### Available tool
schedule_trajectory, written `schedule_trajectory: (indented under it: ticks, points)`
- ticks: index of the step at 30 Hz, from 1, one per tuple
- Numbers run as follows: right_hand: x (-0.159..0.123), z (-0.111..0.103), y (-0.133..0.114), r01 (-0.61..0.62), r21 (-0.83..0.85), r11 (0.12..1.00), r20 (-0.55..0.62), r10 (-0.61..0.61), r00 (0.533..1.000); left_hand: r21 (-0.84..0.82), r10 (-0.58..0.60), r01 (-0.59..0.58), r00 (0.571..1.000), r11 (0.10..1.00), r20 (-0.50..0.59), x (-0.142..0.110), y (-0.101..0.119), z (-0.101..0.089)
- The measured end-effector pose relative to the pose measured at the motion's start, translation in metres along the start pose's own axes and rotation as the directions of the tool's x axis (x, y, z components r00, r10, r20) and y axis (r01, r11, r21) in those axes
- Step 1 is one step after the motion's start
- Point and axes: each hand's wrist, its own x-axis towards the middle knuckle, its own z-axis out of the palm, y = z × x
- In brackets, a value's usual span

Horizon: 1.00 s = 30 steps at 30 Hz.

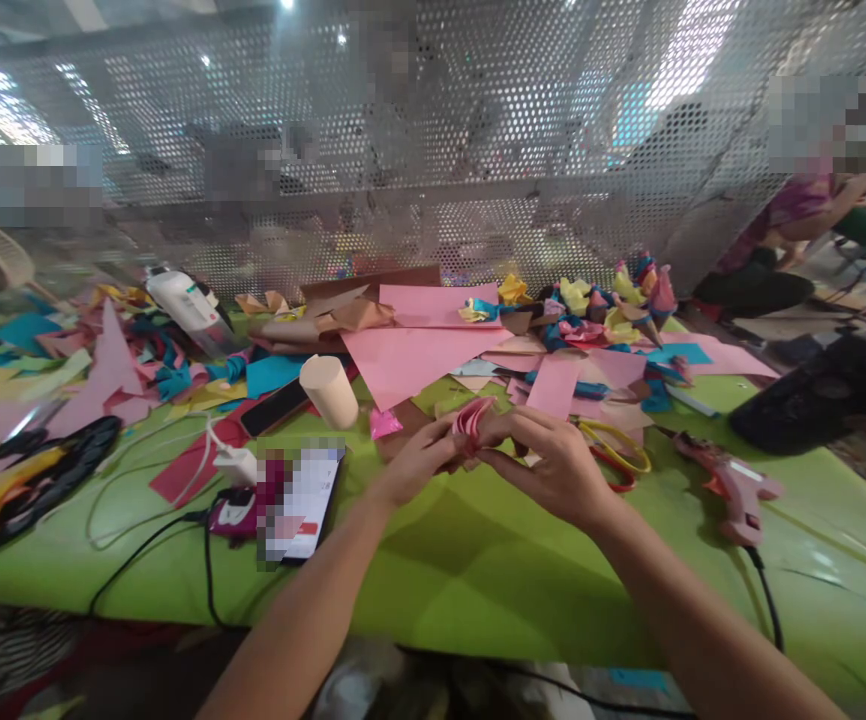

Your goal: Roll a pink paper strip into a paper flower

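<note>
I hold a small pink paper piece in front of me, just above the green table, and it stands in the middle between my two hands. My left hand grasps it from the left side with the fingers bent, and my right hand pinches it from the other side, the thumb lying under the index finger. The piece shows several curved layers at its top; its lower part is hidden by my fingers. Just beside my right hand there are yellow and red handles, and further to the right lies a pink glue gun with its black cable. Near my left hand I see a small bright pink packet and, behind it, a cream-coloured cylinder which stands tilted. A phone with lit screen lies to the left of my left forearm. Beyond my hands there is a large pink sheet, and on its right side a group of colourful crumpled paper shapes is gathered before a perforated metal screen.
</note>
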Motion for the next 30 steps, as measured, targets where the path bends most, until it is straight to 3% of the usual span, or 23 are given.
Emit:
schedule_trajectory:
  ticks: [19,25,30]
  points:
    - [-0.004,0.013,-0.001,0.015,-0.304,0.953,-0.077,-0.040,0.996,0.175,0.042,-0.026,0.995,0.984,-0.090,0.002,-0.007,-0.002]
    - [-0.004,0.016,0.000,-0.036,-0.266,0.963,-0.071,0.018,0.997,0.227,0.080,-0.061,0.994,0.972,-0.074,0.003,-0.009,-0.004]
    - [-0.004,0.013,0.004,-0.082,-0.141,0.987,-0.009,0.082,0.997,0.077,0.038,-0.033,0.997,0.996,-0.073,0.002,-0.008,-0.001]
